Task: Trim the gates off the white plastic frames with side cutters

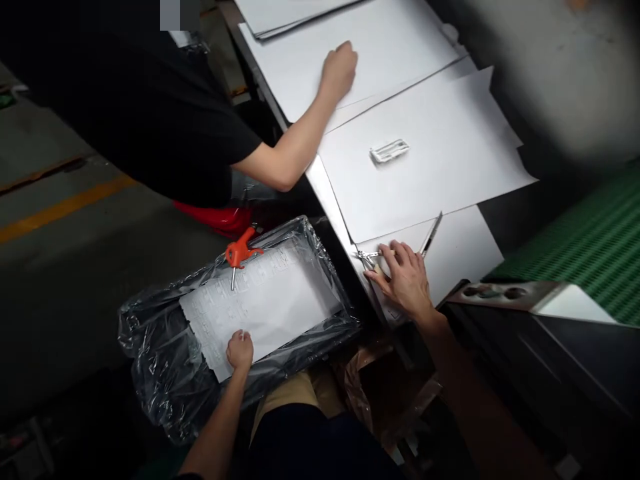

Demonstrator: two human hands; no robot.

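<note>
My left hand (240, 350) is closed over the near-left part of a white sheet in the lined box. A small whitish piece (243, 335) shows at its fingertips, too small to name exactly. Several pale, partly see-through pieces (245, 283) lie in rows on that white sheet (295, 300). At the table's near edge, my right hand (407, 280) has its thumb and fingers around the pale handles of small nippers (369, 256), jaws pointing left. Just beyond those fingers lies a slim pen-like knife (433, 233). A white plastic frame-shaped part (390, 152) sits farther up the table.
An orange air blow gun (239, 253) rests at the box's far edge, over clear plastic lining (165, 360). Another person's arm (300, 147) reaches across the white table sheets (425, 140). A green ribbed conveyor belt (580, 233) stands right; an open lined carton (385, 387) is below.
</note>
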